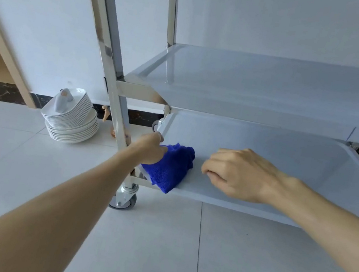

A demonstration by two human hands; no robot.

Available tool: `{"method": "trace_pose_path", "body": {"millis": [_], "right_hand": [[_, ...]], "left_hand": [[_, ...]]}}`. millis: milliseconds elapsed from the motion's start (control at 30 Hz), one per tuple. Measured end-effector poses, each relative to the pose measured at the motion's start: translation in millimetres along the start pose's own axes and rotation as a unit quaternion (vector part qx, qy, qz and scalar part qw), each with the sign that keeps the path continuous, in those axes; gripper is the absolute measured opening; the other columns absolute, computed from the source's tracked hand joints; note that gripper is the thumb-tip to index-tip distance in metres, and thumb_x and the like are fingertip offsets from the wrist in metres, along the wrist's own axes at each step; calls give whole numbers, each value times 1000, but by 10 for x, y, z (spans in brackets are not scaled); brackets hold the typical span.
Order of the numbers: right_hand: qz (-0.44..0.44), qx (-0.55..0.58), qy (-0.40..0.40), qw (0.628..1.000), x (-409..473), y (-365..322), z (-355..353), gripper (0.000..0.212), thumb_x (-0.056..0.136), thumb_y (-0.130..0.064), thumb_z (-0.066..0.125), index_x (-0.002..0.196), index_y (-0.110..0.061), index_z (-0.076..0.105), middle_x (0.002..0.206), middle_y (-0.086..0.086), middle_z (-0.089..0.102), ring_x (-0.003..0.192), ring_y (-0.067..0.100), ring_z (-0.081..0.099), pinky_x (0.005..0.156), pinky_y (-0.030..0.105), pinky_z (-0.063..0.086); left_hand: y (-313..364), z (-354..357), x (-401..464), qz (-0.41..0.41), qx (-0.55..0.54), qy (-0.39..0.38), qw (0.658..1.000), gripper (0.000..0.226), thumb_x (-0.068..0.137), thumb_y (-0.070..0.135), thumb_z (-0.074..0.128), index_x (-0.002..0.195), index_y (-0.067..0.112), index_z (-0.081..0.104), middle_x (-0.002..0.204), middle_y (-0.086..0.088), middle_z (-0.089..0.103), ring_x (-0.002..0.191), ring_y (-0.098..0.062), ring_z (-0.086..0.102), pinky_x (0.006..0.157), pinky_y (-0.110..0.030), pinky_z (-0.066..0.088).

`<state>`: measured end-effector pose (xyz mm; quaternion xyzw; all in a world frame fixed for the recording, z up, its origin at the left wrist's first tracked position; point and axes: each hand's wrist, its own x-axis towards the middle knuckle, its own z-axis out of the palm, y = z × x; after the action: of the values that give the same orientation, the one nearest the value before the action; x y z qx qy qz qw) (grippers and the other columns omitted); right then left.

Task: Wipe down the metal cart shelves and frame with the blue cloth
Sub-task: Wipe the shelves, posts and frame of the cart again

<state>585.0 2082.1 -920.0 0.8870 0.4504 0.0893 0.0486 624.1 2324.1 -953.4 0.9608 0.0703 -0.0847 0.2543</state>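
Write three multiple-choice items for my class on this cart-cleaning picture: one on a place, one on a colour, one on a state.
1. Where does the blue cloth lie?
A. on the floor
B. at the bottom shelf's left front corner
C. on the middle shelf

2. What colour is the stack of plates on the floor?
A. white
B. black
C. red

3. What is the right hand doing?
A. gripping the cloth
B. holding a plate
C. resting on the bottom shelf, fingers curled, holding nothing

Answers: 1 B, the cloth hangs over that shelf's edge by the caster; 2 A, all look white; 3 C, only the left hand holds the cloth.
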Motion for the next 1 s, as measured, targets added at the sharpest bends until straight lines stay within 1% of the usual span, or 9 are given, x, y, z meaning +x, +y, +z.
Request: {"method": "trace_pose_path", "body": {"millis": [167, 233, 300, 433, 600, 700, 800, 867, 1000], "right_hand": [[92, 144, -44, 984, 403, 24, 378, 21, 101, -28, 42, 101, -24, 62, 97, -9, 55, 101, 18, 54, 84, 38, 49], [103, 195, -34, 975, 643, -23, 530, 19, 99, -33, 50, 110, -26, 64, 113, -6, 57, 111, 17, 51, 94, 39, 47], [101, 232, -28, 967, 882, -75, 665, 35, 94, -40, 60, 127, -28, 59, 128, -5, 53, 122, 18, 45, 102, 39, 42], [76, 210, -16, 975, 1243, -196, 865, 80, 76, -61, 72, 144, -34, 42, 150, -4, 40, 138, 21, 30, 115, 39, 28], [81, 194, -44, 977, 1388, -434, 1124, 109, 64, -72, 75, 150, -29, 24, 151, -6, 39, 139, 23, 32, 107, 38, 31], [111, 199, -34, 973, 1417, -626, 1179, 110, 68, -78, 66, 153, -20, 25, 155, -1, 36, 140, 26, 31, 112, 41, 29], [95, 177, -135, 970, 1476, -607, 1077, 102, 74, -85, 50, 154, -26, 26, 159, 0, 25, 144, 28, 22, 114, 46, 25], [76, 164, -190, 965, 1498, -484, 968, 94, 75, -79, 56, 153, -36, 26, 156, -5, 29, 140, 26, 28, 108, 45, 34], [69, 36, -123, 989, 1409, -532, 1015, 103, 67, -81, 58, 152, -41, 17, 149, -6, 36, 132, 27, 31, 106, 48, 32]], "left_hand": [[-107, -196, -136, 46, -45, 27, 998, 29, 102, 14, 46, 128, 14, 60, 123, -6, 66, 104, -22, 67, 91, -33, 55], [-148, -262, -190, 62, -50, 24, 996, 26, 102, 13, 45, 122, 15, 61, 112, -2, 70, 86, -17, 73, 77, -31, 61], [-199, -363, -242, 54, -85, -19, 995, 18, 101, 16, 48, 110, 11, 63, 94, -4, 74, 68, -17, 75, 59, -29, 61], [-396, -619, -318, 18, -102, -122, 987, 27, 99, 30, 56, 93, 8, 70, 78, -6, 77, 70, -25, 76, 52, -30, 58], [-654, -693, -364, -30, 13, -61, 998, 53, 99, 50, 48, 78, 8, 72, 69, -4, 75, 61, -16, 74, 53, -29, 61], [-721, -644, -323, -22, 91, 20, 995, 60, 92, 61, 51, 101, 3, 63, 83, -10, 73, 64, -21, 74, 56, -34, 63], [-731, -591, -296, -9, 54, 53, 997, 64, 90, 62, 55, 135, 17, 45, 89, -6, 67, 69, -20, 73, 63, -38, 63], [-743, -565, -293, 1, -26, 44, 999, 58, 93, 53, 58, 140, 22, 45, 92, -5, 69, 76, -15, 73, 60, -35, 63], [-750, -521, -247, -4, -89, 46, 995, 44, 95, 41, 60, 129, 14, 57, 94, -9, 73, 75, -14, 73, 59, -30, 63]]}}
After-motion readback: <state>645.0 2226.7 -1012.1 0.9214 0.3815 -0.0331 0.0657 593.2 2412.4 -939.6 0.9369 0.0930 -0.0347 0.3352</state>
